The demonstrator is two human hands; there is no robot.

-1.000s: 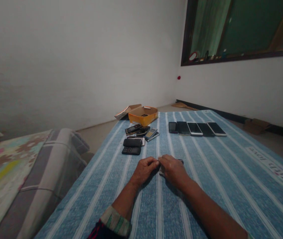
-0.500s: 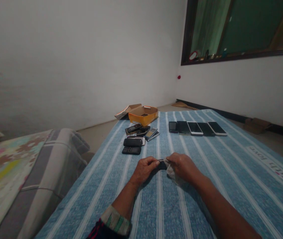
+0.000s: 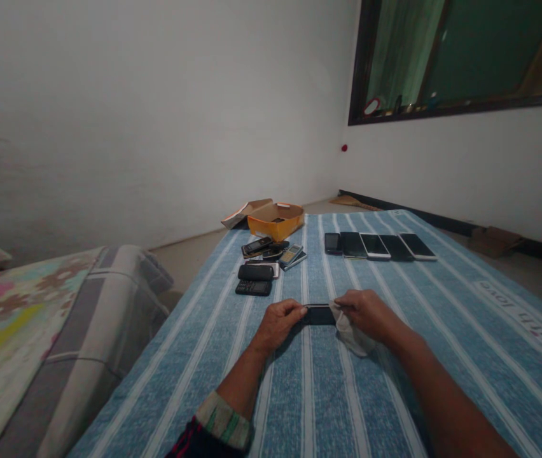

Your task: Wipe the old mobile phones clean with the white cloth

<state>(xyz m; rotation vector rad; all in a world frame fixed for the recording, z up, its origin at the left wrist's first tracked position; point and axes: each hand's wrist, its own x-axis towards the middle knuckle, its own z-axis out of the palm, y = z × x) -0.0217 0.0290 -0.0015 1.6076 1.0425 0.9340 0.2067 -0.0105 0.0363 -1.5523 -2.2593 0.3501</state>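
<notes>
**Black phone (image 3: 319, 314) pinned end to end**

A white wall (image 3: 156, 114) rises ahead, a patterned bed (image 3: 27, 331) lies to the left, and a blue striped cover (image 3: 466, 356) carries everything else. At its far end sits an open orange box (image 3: 275, 222) holding something small and dark, too dim to identify, with its flap (image 3: 245, 213) folded back. Five smartphones (image 3: 380, 247) lie in a row on the right, and keypad phones (image 3: 266, 261) cluster on the left. The black phone lies crosswise between the hands, held narrow: the left hand (image 3: 278, 326) grips one end, while the right hand (image 3: 364, 312) pinches a white cloth (image 3: 354, 337) against the other. The cloth's drag looks the main risk: if the left grip slackened, the phone could skid or drop onto the cover.
</notes>
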